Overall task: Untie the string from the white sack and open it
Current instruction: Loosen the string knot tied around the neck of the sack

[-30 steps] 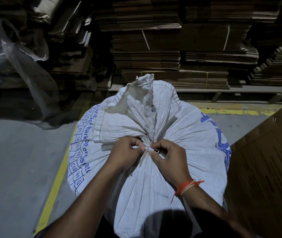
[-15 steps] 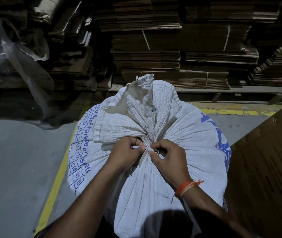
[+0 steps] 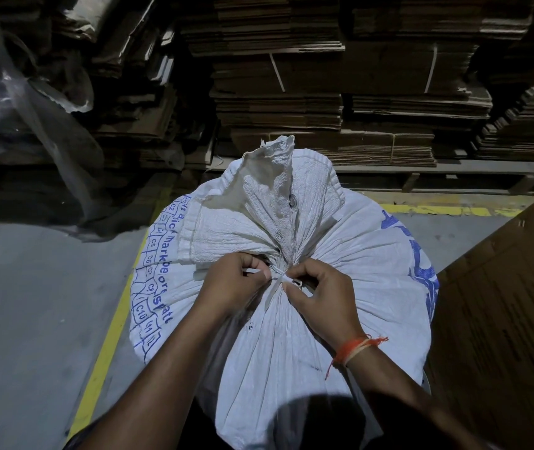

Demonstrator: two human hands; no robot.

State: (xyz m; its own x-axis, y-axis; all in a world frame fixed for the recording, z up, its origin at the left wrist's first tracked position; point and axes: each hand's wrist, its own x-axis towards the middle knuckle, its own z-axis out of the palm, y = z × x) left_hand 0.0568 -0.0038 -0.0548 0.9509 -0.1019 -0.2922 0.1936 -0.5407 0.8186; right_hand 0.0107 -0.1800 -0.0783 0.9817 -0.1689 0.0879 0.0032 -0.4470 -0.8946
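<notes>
A big white woven sack (image 3: 350,261) with blue print stands upright in front of me, filling the middle of the head view. Its neck is bunched and tied by a white string (image 3: 278,277), and the loose mouth flap sticks up behind the knot. My left hand (image 3: 230,284) pinches one end of the string on the knot's left side. My right hand (image 3: 321,297), with an orange thread on its wrist, pinches the string on the right side. A loose tail of string hangs down between the two hands.
Stacks of flattened cardboard (image 3: 340,92) on a pallet fill the back. Clear plastic sheeting (image 3: 31,108) hangs at the left. A brown cardboard sheet (image 3: 506,303) leans close on the right. A yellow floor line (image 3: 106,345) runs along the sack's left over grey concrete.
Both hands stay at the knot with only slight finger movement; the string stays tied and the sack stays closed.
</notes>
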